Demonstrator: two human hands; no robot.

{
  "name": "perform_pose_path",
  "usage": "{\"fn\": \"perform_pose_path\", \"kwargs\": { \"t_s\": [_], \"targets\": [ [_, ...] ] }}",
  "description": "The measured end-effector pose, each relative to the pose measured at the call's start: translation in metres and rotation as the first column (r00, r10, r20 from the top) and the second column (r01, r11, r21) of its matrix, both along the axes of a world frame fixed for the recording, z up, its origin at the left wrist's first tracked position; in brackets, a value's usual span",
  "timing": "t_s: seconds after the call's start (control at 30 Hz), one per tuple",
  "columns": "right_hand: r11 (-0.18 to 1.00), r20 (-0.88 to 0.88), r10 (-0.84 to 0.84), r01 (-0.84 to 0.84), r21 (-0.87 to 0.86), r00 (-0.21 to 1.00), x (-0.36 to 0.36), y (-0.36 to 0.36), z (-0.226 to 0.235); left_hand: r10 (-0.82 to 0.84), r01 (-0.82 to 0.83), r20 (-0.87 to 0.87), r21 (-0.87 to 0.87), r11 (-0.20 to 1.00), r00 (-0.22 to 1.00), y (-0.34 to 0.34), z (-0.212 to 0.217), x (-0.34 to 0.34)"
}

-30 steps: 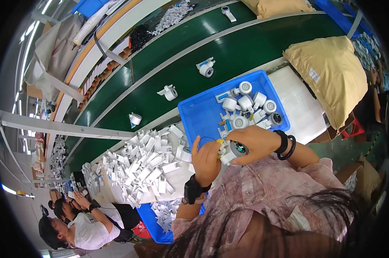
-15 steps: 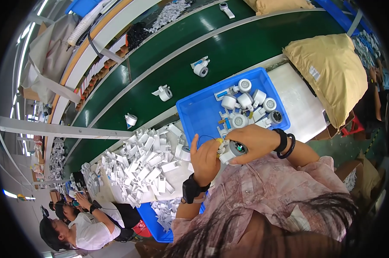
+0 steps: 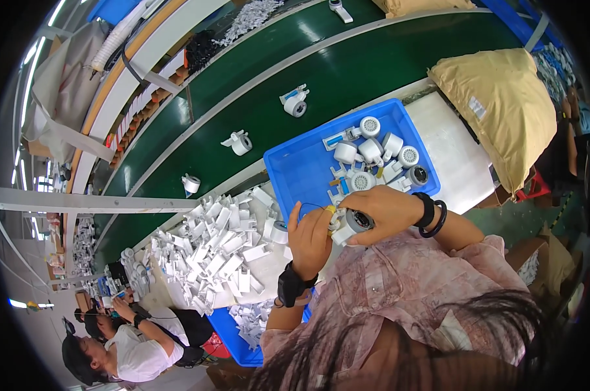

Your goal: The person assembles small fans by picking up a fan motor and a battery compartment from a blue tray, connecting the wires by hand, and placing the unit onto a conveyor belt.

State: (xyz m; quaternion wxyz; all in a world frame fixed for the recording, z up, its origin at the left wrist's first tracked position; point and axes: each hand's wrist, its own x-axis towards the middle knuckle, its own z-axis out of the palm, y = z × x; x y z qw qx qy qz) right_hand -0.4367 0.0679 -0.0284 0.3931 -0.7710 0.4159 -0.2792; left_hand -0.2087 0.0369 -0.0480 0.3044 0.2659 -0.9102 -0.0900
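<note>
My right hand grips a half-assembled white handheld fan, its round head with a dark display turned up. My left hand is closed at the fan's handle end, beside a small yellow part. A thin dark wire loops by its fingertips; what these fingers pinch is hidden. Just beyond my hands is a blue bin holding several similar fans, some with blue cells in their handles. Left of my left hand lies a heap of white plastic handle shells.
A green conveyor belt runs beyond the bin, carrying spaced fan units. At right sits a large yellow-brown sack. A grey metal bar crosses at left. Another blue bin is below the heap. A co-worker works at lower left.
The fan units on the belt have shifted a little to the left. The fan's display, lit green before, now looks darker and slightly turned. Both hands stay nearly in place.
</note>
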Motion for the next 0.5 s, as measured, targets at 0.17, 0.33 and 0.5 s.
{"fn": "perform_pose_path", "kwargs": {
  "t_s": [0.17,0.33,0.5],
  "targets": [
    [0.979,0.07,0.036,-0.05,0.199,0.997,-0.004,-0.015,-0.012,0.115,-0.123,0.073,0.118,0.985,0.991,-0.004,0.0,0.0],
    [0.924,0.124,-0.043,-0.008,0.382,0.991,-0.024,-0.045,-0.023,0.247,-0.247,0.01,0.127,0.961,0.969,-0.007,-0.002,0.012],
    [0.765,0.301,-0.489,0.237,0.598,0.819,-0.083,-0.107,-0.057,0.629,-0.616,-0.065,0.149,0.774,0.775,-0.008,-0.043,0.068]
  ]
}}
